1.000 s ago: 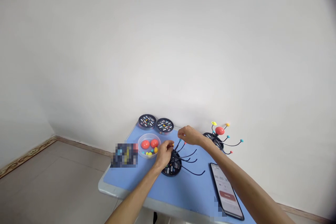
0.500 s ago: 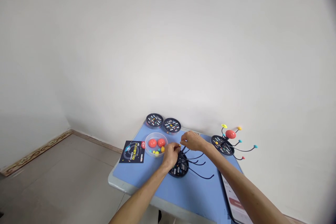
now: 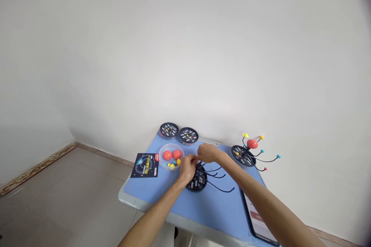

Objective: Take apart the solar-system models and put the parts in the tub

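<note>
Above the back of a black round base (image 3: 197,183), my left hand (image 3: 188,168) is closed in a pinch. A small yellow ball showed at its fingertips a moment ago; the fingers now mostly hide it. My right hand (image 3: 208,153) meets it fingertip to fingertip, also pinched, and what it grips is hidden. Several thin curved black rods (image 3: 222,190) spread from the base to the right, their visible ends bare. Left of my left hand, a clear round tub (image 3: 160,162) holds two red balls (image 3: 167,155) and several smaller yellow, orange and blue ones.
A finished-looking planet model (image 3: 252,144) with coloured balls on rods stands at the right. Two black-topped round boxes (image 3: 169,129) (image 3: 188,135) sit near the wall. A dark printed card (image 3: 145,165) lies left; a phone (image 3: 259,218) lies under my right forearm on the blue table (image 3: 179,205).
My right hand has come closer to my left, so their fingertips now meet over the base. The small yellow ball has become hidden. The whole view has shifted slightly.
</note>
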### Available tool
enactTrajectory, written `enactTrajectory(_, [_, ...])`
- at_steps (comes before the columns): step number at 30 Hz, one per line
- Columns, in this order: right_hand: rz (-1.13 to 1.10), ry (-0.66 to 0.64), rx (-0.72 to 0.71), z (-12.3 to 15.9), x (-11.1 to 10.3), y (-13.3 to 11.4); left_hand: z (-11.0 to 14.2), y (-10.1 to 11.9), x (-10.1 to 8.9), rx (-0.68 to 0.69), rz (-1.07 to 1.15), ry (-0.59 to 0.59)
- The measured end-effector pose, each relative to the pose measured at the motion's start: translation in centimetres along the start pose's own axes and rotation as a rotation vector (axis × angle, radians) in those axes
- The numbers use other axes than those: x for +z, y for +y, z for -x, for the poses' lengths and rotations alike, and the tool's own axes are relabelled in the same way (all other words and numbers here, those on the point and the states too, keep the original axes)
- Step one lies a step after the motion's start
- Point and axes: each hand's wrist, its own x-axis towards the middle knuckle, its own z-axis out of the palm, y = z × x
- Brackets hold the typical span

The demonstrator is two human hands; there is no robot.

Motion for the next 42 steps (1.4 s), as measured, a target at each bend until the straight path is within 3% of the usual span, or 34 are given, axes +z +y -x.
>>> enactTrajectory(20, [0.047,0.073,-0.059,0.3,0.3,-0.1,-0.1,-0.1,0.3,0.044,0.037,-0.014])
enactTrajectory(31, [-0.114,0.210,-0.116,1.4,-1.9,0.8,0.3,0.8,0.3,-0.034,0.044,0.002])
enactTrajectory(37, [-0.272,0.364,-0.234,1.4,-2.0,-0.7,0.4,1.4,0.1,-0.070,0.050,0.013])
enactTrajectory(42, [-0.267,0.363,-0.261,0.4,-1.3,-3.5,0.3,1.4,0.0,-0.112,0.076,0.049])
